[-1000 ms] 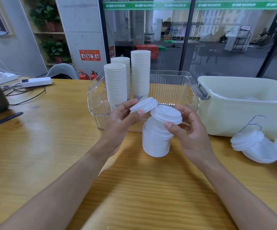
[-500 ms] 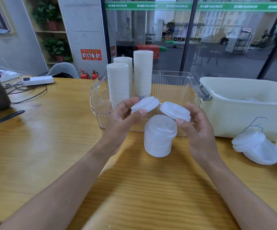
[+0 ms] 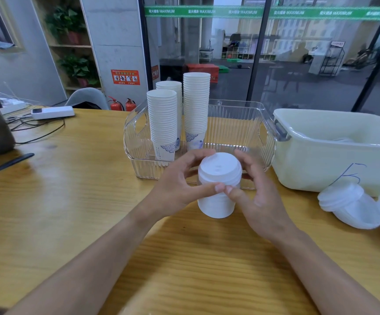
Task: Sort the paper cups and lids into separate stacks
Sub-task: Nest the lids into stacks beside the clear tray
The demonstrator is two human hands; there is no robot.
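Two hands: the left hand [image 3: 179, 185] and right hand [image 3: 256, 196] are cupped around the lid stack [image 3: 218, 185], fingertips on its top rim.
Lid stack: upright on the surface [image 3: 70, 201], just near of the clear bin [image 3: 241, 114].
Axis: vertical; both hands are equally near.
Cups [image 3: 195, 105]: stacked in the bin, far-left.

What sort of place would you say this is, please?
Probably an office or shared workspace: a wooden desk with a power strip and cables, glass doors onto a hall, and fire extinguishers by the wall.
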